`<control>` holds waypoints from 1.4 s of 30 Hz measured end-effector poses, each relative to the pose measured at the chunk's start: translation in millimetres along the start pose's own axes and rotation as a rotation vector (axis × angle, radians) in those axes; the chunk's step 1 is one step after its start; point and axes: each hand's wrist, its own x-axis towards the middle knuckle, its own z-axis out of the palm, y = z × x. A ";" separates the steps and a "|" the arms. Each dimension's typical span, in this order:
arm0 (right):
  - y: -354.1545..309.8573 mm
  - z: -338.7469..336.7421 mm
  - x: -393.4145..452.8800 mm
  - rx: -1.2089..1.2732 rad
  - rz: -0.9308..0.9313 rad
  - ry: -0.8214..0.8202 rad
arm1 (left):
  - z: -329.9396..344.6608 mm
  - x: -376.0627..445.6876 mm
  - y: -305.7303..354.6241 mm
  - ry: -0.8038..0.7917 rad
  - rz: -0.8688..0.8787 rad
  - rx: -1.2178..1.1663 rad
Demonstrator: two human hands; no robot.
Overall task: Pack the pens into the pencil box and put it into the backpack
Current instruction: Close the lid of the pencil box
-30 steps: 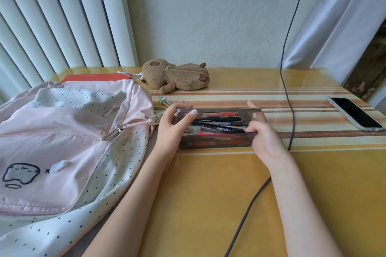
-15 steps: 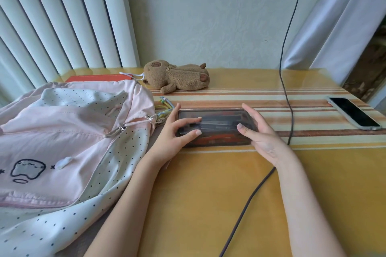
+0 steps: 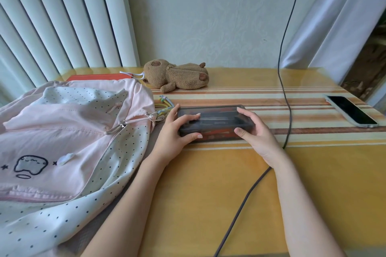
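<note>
A dark translucent pencil box (image 3: pixel 217 122) lies flat on the table with its lid down; pens show dimly through it. My left hand (image 3: pixel 174 131) grips its left end, thumb on the front edge and fingers on the lid. My right hand (image 3: pixel 255 131) holds the right end in the same way. A pink backpack (image 3: pixel 62 137) with dotted white panels lies on its side at the left, its zipper pulls close to my left hand.
A brown plush animal (image 3: pixel 177 76) lies at the back near the wall. A phone (image 3: pixel 351 113) rests face up at the right edge. A dark cable (image 3: pixel 285 89) hangs down and crosses the table past my right wrist. A red book (image 3: pixel 98 77) sits behind the backpack.
The box was open with pens showing a second ago; the lid has come down and both hands now press on the shut box.
</note>
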 end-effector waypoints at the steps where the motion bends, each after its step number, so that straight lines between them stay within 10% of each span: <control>1: -1.8 0.4 -0.6 0.047 0.014 -0.028 | -1.2 0.0 -0.1 0.008 -0.015 -0.019; 28: 0.1 13.1 5.1 -0.134 0.009 0.127 | 10.9 5.5 -7.3 0.034 -0.059 0.063; 35: -3.1 40.6 7.2 -0.938 -0.111 0.382 | 44.0 22.6 17.5 -0.118 -0.096 0.057; 42: 8.2 33.0 17.0 -0.804 -0.150 0.330 | 55.4 40.8 28.6 -0.231 -0.153 0.005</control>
